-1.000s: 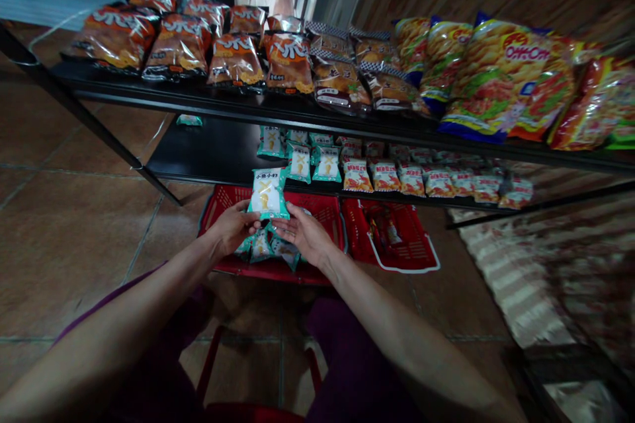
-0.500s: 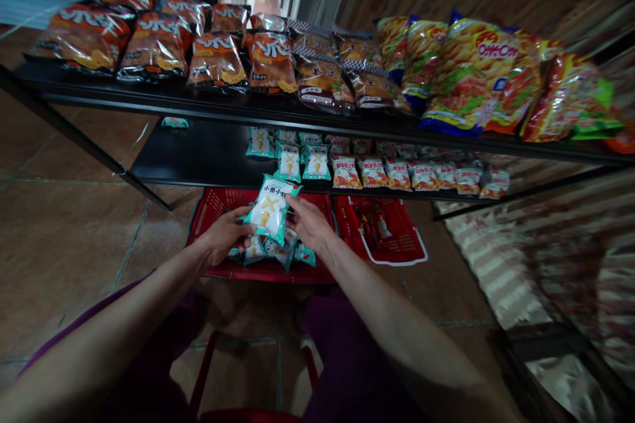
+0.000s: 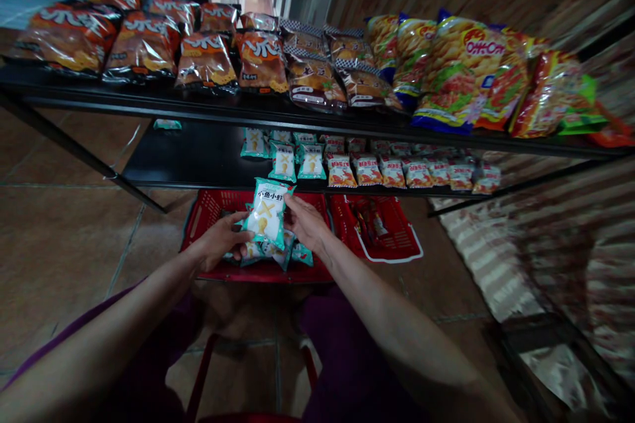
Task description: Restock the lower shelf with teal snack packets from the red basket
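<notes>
Pinching the bag (image 3: 268, 215) by its lower left edge, the left hand (image 3: 221, 238) is sharing the hold with the right hand (image 3: 306, 219), whose thumb is lying on the upper right edge. The bag is tilting, printed side up, above the red basket (image 3: 210, 210) and just in front of the lower shelf (image 3: 178, 162). Whether it is touching the green pile (image 3: 278, 255) beneath, I cannot tell.

Because the fingers are holding only the edges and the wrapper is looking slick, slackening on either side could be sending the bag down onto the pile. Squeezing inward too hard could be crushing the contents or straining the seams.

The upper shelf (image 3: 64, 94) is overhanging the lower one, so lifting steeply could be bumping knuckles or bag against its front edge. Green packs (image 3: 284, 162) are sitting near the lower shelf's front; pushing forward carelessly could be knocking them askew, and drifting rightward could be disturbing the red packs (image 3: 368, 169) beside them. The knees are flanking a narrow space behind the basket, so shifting the legs forward could be nudging it and unsettling the pile.
</notes>
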`<state>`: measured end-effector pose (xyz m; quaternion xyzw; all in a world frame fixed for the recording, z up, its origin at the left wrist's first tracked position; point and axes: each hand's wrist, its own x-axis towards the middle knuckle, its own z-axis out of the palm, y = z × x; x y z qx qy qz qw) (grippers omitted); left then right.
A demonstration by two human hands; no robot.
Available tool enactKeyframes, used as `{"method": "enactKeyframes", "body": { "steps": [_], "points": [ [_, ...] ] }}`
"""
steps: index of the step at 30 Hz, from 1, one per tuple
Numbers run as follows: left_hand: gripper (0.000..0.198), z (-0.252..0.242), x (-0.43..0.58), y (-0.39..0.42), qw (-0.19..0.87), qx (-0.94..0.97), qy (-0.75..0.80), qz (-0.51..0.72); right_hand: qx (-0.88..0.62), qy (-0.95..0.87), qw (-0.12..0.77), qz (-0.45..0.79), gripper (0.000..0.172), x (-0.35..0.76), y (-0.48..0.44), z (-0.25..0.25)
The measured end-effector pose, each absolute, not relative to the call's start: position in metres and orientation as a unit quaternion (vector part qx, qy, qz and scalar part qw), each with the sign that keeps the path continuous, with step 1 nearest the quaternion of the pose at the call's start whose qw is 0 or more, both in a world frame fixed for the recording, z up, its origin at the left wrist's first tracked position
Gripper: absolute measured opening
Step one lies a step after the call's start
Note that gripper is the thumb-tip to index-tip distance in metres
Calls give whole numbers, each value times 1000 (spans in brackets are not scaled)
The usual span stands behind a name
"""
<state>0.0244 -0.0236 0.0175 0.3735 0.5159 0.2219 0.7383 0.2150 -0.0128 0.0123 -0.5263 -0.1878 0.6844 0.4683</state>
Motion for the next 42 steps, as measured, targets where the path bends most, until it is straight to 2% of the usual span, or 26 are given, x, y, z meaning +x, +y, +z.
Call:
{"method": "enactKeyframes", "body": {
  "steps": [6,12,15,20,25,27,30,38,42],
  "points": [
    [72,16,24,-24,729,387,521,217,-511,-181,473,694,24,214,-12,7],
    [61,20,24,-28,723,426,497,220,-526,-136,464,700,19,214,-10,1],
    [53,15,22,-27,663,479,519,247,-533,-136,475,686,18,212,-9,0],
    [53,11,19,-20,513,566,570,302,-558,-134,487,658,23,206,-9,1],
    [36,25,25,-21,482,606,529,347,-559,-164,500,641,29,199,-12,7],
    [34,25,30,-23,487,598,539,339,-551,-203,508,630,34,196,-14,9],
    [41,23,36,-25,516,567,551,328,-537,-270,515,611,39,192,-16,12],
    [52,40,45,-25,672,379,515,372,-526,-444,487,537,38,195,-23,22],
    [49,39,44,-21,715,307,496,386,-506,-509,468,516,36,196,-27,29]
  ]
}}
